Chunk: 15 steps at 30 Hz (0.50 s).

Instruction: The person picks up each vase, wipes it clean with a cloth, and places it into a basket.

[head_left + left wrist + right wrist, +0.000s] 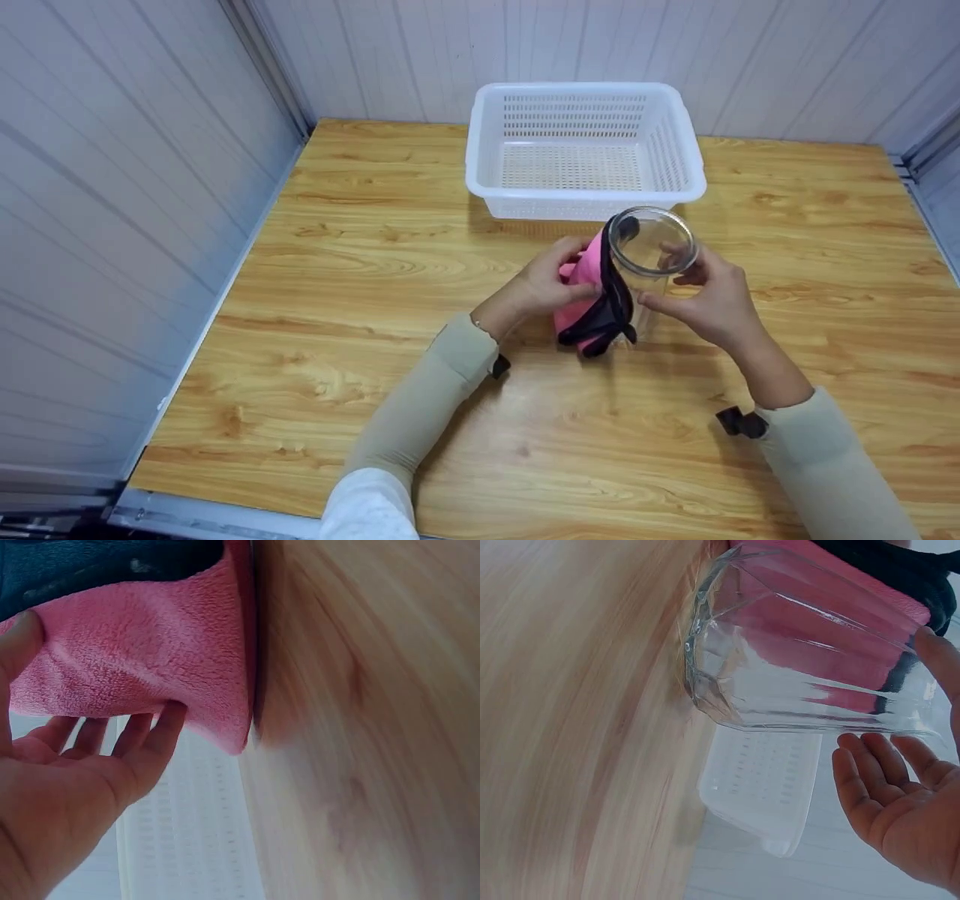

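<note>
A clear glass jar (pixel 652 244) with a thick round rim is at the table's middle right, its mouth facing up toward the head camera. My left hand (pixel 541 282) grips a fuzzy pink cloth with black edging (pixel 576 312) against the jar's left side. In the left wrist view the thumb lies on one side of the pink cloth (pixel 142 652) and the fingers on the other. My right hand (pixel 716 304) holds the jar from the right near its top, thumb toward me. The jar's faceted base (pixel 697 652) is close to the tabletop; contact is unclear.
Behind the hands, near the back wall, stands a white slotted plastic basket (pixel 585 193) with nothing seen inside. The wood-grain table (pixel 360 247) is bordered by pale wall panels (pixel 135 187) at the left and back.
</note>
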Each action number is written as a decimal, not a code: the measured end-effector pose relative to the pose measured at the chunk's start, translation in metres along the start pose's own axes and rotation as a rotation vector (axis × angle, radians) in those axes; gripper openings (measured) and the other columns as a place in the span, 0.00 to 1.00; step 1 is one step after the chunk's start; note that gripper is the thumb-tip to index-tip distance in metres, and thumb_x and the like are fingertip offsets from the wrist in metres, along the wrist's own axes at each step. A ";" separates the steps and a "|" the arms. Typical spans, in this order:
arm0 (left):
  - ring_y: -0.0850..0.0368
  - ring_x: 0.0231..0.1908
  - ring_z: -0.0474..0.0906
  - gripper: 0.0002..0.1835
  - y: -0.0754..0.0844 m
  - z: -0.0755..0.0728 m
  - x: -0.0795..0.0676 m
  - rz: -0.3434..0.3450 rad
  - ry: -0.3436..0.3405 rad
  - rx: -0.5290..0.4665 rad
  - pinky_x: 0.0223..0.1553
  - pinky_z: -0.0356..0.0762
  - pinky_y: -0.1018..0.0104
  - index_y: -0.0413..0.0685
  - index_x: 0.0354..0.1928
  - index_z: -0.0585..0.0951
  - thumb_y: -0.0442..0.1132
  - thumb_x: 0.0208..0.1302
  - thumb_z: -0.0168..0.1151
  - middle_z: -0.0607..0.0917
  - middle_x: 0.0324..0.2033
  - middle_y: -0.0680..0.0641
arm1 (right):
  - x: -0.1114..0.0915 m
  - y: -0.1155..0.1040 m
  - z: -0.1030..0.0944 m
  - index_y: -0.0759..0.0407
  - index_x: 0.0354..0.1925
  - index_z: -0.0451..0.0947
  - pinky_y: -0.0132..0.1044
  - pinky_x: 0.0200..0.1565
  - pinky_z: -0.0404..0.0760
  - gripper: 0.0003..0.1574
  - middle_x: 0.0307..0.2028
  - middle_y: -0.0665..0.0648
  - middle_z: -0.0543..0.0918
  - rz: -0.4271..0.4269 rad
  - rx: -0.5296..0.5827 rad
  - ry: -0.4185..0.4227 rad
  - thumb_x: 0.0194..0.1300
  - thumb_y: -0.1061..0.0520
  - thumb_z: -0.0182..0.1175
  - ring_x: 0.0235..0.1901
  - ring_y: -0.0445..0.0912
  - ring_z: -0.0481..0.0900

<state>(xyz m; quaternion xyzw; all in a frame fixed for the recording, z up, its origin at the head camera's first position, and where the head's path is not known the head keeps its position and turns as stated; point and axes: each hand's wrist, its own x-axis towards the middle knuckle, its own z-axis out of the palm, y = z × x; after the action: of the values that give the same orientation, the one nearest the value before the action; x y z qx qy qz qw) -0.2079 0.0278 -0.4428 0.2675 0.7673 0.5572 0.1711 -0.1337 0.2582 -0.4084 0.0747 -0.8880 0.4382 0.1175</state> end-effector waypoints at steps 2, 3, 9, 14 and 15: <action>0.51 0.62 0.71 0.33 0.002 0.000 0.000 0.006 0.010 -0.003 0.53 0.77 0.67 0.48 0.65 0.69 0.33 0.57 0.68 0.73 0.60 0.46 | 0.000 0.000 0.000 0.61 0.55 0.77 0.19 0.39 0.76 0.39 0.39 0.60 0.85 -0.006 0.009 -0.010 0.42 0.58 0.79 0.36 0.28 0.78; 0.51 0.61 0.71 0.33 0.004 0.000 0.000 0.011 0.016 -0.001 0.53 0.77 0.67 0.47 0.65 0.69 0.34 0.57 0.68 0.73 0.59 0.46 | 0.000 0.000 0.000 0.61 0.55 0.77 0.20 0.39 0.76 0.39 0.39 0.60 0.85 -0.008 0.010 -0.013 0.42 0.58 0.79 0.36 0.28 0.78; 0.56 0.52 0.74 0.29 0.013 -0.001 0.001 0.071 0.078 -0.025 0.49 0.78 0.68 0.45 0.63 0.72 0.32 0.58 0.66 0.77 0.52 0.44 | 0.000 0.001 0.000 0.59 0.55 0.78 0.21 0.39 0.78 0.39 0.39 0.56 0.84 -0.025 -0.002 -0.017 0.43 0.60 0.78 0.38 0.27 0.78; 0.60 0.47 0.73 0.27 0.016 -0.002 0.002 0.089 0.097 -0.021 0.44 0.78 0.70 0.46 0.61 0.73 0.31 0.58 0.64 0.78 0.49 0.44 | 0.000 0.001 0.001 0.62 0.53 0.77 0.22 0.38 0.79 0.37 0.40 0.60 0.84 0.000 0.013 -0.013 0.42 0.61 0.78 0.38 0.29 0.78; 0.60 0.47 0.74 0.27 0.016 -0.003 0.002 0.086 0.089 -0.016 0.44 0.79 0.70 0.46 0.61 0.72 0.31 0.58 0.64 0.78 0.49 0.44 | 0.000 0.001 0.001 0.63 0.51 0.77 0.22 0.38 0.79 0.36 0.41 0.60 0.84 0.010 0.015 -0.012 0.42 0.61 0.78 0.38 0.29 0.78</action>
<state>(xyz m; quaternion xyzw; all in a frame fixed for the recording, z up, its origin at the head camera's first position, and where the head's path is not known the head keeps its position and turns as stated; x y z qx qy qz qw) -0.2081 0.0306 -0.4270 0.2737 0.7574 0.5816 0.1148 -0.1336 0.2581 -0.4094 0.0737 -0.8858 0.4449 0.1096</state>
